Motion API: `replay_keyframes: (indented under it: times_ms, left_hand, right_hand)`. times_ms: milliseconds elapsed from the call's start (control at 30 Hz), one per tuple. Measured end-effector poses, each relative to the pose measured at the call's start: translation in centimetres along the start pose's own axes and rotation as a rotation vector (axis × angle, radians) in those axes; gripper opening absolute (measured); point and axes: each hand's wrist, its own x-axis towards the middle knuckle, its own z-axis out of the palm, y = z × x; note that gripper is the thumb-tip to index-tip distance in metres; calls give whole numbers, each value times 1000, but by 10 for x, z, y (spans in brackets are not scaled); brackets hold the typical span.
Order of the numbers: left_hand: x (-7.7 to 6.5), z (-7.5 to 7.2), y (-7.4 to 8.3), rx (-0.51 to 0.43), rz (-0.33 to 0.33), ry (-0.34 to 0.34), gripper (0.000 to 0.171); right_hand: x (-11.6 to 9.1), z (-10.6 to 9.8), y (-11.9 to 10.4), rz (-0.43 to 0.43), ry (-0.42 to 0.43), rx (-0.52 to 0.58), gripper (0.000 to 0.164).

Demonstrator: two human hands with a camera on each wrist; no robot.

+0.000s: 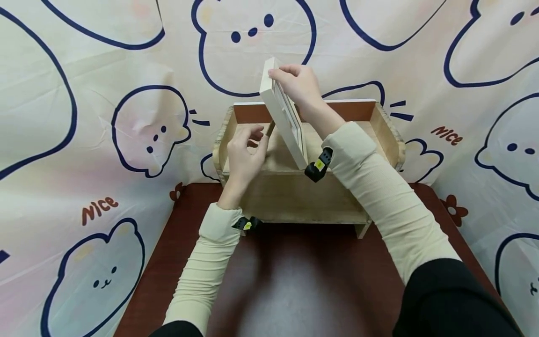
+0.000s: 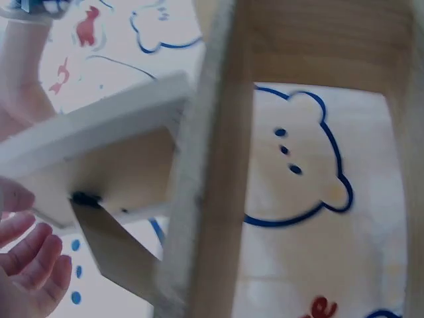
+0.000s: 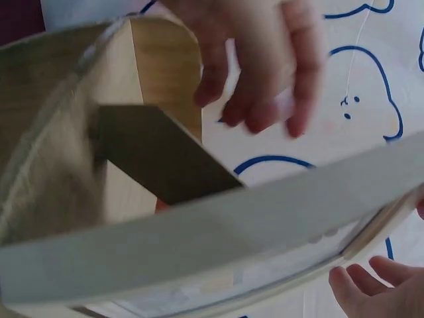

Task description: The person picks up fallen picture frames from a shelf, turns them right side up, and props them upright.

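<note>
A white picture frame (image 1: 283, 117) stands tilted on the upper shelf of a small wooden shelf unit (image 1: 303, 196). My right hand (image 1: 298, 84) grips it near the top corner, thumb on one side and fingers on the other. From its back the brown stand leg (image 2: 116, 248) is swung out, joined at a dark hinge (image 2: 86, 199). Beside that leg is my left hand (image 1: 246, 152), its fingers loosely bent with nothing between them. In the right wrist view the left hand (image 3: 258, 66) hovers just behind the frame, near the leg.
The shelf unit has raised side panels (image 1: 389, 133) and a reddish-brown strip (image 1: 351, 111) at the back. It stands at the far end of a dark red-brown table (image 1: 311, 281). A cartoon-printed cloth (image 1: 139, 61) hangs behind and along both sides.
</note>
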Motion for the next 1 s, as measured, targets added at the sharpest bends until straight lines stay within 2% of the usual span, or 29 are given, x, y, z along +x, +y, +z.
replay_keyframes:
  times_ms: [133,367,467,600,800,1000]
  left_hand:
    - [7,0,13,-120,2,-35,29]
    - [18,8,27,-142,15,-23,52]
    - [20,12,30,-121,4,9,58]
    - [23,18,34,-42,12,66,61]
    - [25,21,38,36,7,112,59]
    - [26,20,42,46,-27,120,59]
  right_hand:
    - [9,-2,0,16,-61,9,38]
    - [20,-7,2,31,-129,-26,42]
    - [24,-8,4,48,-158,-38,50]
    - [29,-12,8,67,-206,-90,60]
    - [34,-13,12,32,-276,-104,48]
    - [36,-10,13,33,-259,-92,42]
